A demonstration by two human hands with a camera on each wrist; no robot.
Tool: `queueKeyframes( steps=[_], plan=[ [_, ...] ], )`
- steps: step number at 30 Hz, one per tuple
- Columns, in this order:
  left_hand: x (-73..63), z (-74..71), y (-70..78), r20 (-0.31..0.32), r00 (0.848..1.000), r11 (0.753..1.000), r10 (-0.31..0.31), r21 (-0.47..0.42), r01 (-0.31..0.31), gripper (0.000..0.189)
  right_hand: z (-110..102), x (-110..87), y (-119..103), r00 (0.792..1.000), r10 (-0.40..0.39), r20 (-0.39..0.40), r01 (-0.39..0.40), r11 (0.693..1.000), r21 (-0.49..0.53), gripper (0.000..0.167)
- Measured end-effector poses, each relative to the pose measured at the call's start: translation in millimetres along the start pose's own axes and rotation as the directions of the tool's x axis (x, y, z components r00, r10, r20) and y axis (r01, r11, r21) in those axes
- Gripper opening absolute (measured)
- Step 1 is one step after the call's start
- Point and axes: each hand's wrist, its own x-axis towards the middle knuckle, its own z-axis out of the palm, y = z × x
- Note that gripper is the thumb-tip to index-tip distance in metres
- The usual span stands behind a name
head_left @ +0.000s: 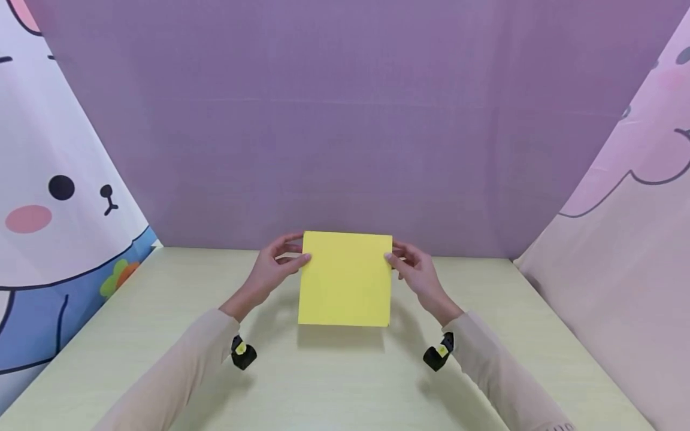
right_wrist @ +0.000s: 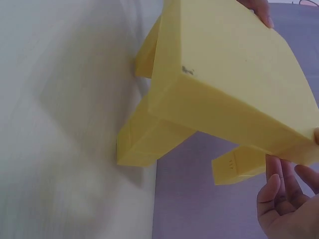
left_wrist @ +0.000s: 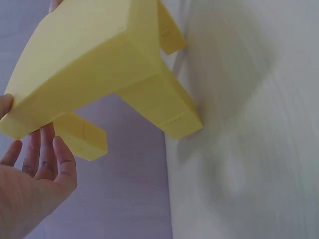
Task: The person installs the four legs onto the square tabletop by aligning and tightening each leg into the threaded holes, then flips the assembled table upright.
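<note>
A small yellow table model (head_left: pixel 345 279) with a flat square top hangs close over the tabletop, casting a shadow beneath it. My left hand (head_left: pixel 269 268) holds the top's far left edge, thumb on the upper face and fingers under the rim. On the far right edge my right hand (head_left: pixel 421 272) pinches it the same way. The left wrist view shows blocky legs (left_wrist: pixel 169 109) under the top, with small dark marks on them. In the right wrist view a dark scuff (right_wrist: pixel 188 70) marks one corner of the top.
The pale wooden table (head_left: pixel 345 389) spreads below the forearms. A purple cloth backdrop (head_left: pixel 334 131) rises behind its far edge. Cartoon-printed cloths stand at the left (head_left: pixel 59 239) and right (head_left: pixel 620 239). Black wrist cameras (head_left: pixel 244 354) sit on both wrists.
</note>
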Motion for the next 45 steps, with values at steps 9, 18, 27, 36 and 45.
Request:
queueKeyframes(
  steps=[9,18,27,36,45],
  plan=[
    [-3.1,2.7,-10.2,-0.002,1.000,1.000,0.001,-0.019,-0.001,0.056,-1,2.5,-2,1.000,0.011,-0.004,-0.011,1.000,0.005,0.042],
    [-3.0,4.6,-9.5,-0.022,1.000,1.000,0.018,-0.011,-0.018,0.054,1,4.6,-1,1.000,0.017,-0.019,-0.017,1.000,-0.003,0.041],
    [-1.7,4.0,-8.9,-0.032,0.999,1.000,0.001,0.016,0.000,0.054,0,-0.8,3,0.999,-0.042,0.023,0.042,0.999,0.001,0.046],
    [-2.2,3.9,-7.5,-0.038,0.999,1.000,-0.012,0.019,0.013,0.054,1,-12.2,12,0.996,-0.057,0.068,0.058,0.998,-0.006,0.049],
    [-0.5,4.0,-6.3,-0.048,0.998,0.999,-0.040,0.022,0.041,0.054,2,-18.8,22,0.994,-0.036,0.099,0.036,0.999,0.001,0.052]
  ],
)
